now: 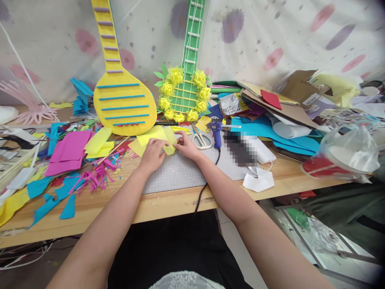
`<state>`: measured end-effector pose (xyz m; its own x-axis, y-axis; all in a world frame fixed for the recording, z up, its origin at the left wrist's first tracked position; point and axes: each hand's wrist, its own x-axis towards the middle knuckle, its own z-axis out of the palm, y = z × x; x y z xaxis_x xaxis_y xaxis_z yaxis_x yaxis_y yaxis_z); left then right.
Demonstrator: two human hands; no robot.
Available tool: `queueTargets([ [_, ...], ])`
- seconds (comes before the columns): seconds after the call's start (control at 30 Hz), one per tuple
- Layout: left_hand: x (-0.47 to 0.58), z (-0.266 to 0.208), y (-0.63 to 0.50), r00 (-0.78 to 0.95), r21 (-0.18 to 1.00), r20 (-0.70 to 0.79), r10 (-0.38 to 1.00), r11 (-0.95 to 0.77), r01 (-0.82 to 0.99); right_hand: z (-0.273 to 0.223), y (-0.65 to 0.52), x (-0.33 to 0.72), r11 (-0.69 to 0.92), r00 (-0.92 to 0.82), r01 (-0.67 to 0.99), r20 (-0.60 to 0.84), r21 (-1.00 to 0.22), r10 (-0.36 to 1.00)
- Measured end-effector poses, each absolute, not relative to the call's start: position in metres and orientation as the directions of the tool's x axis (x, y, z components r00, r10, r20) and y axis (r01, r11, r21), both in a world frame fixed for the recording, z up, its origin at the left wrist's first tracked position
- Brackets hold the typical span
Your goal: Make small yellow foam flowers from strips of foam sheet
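Between my two hands is a small piece of yellow crepe paper (170, 149), pinched at its edges. My left hand (154, 153) has its fingers curled on the paper's left side. On its right side, the fingers of my right hand (187, 147) close on the edge. Larger yellow sheets (150, 134) lie just behind, partly hidden by my left hand. White-handled scissors (202, 141) and a purple glue gun (216, 134) rest to the right of my right hand. Below is a grey cutting mat (177, 172).
A yellow paper lute shape (124, 104) and a green one ringed with yellow flowers (192, 90) lean at the back. Magenta sheets (69, 152) and blue scraps (67, 206) lie left. Blue sheets (270, 134), a bagged red-and-white bucket (323, 162) and the glue gun's black cord (201, 194) are rightward.
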<state>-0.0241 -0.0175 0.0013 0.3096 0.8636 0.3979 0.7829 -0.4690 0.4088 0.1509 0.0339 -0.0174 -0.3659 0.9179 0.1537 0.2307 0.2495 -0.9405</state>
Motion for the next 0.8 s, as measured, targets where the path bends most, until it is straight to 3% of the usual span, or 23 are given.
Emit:
queueTargets([
  [0.17,-0.022,-0.002,-0.014,0.307,0.453,0.315,0.898,-0.427,0.783,-0.017,0.029,0.150,0.304,-0.346,0.398,0.165,-0.866,0.924],
  [0.3,-0.022,-0.006,-0.011,0.287,0.498,0.282,0.915,-0.396,0.771,-0.013,0.024,0.153,0.460,-0.331,0.562,0.322,-0.688,0.887],
  [0.4,-0.021,-0.008,-0.011,0.254,0.551,0.256,0.933,-0.356,0.755,-0.011,0.022,0.154,0.566,-0.414,0.548,0.389,-0.616,0.823],
  [0.53,-0.021,-0.009,-0.009,0.208,0.622,0.222,0.953,-0.303,0.722,-0.015,0.023,0.152,0.593,-0.514,0.491,0.338,-0.638,0.788],
  [0.8,-0.014,-0.008,-0.006,0.052,0.673,0.214,0.975,-0.186,0.716,-0.014,0.023,0.149,0.494,-0.472,0.524,0.246,-0.694,0.847],
])
